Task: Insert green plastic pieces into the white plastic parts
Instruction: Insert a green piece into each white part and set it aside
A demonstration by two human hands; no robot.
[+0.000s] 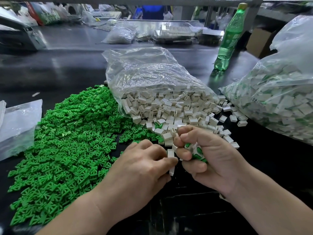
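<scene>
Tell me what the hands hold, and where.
The left hand pinches a white part around its middle; the right hand clutches several white-and-green pieces in its palm.

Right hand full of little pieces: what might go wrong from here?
The right hand grips a cluster of green-and-white pieces; some could slip out while it works.
The white part pinched by the left hand might drop among the loose white parts spilling from the open bag and mixing with the green pile.

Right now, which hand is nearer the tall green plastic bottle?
Right. The right hand lies in front of the tall green plastic bottle, well short of it; the left hand lies farther left, beside the loose green plastic pieces.
</scene>
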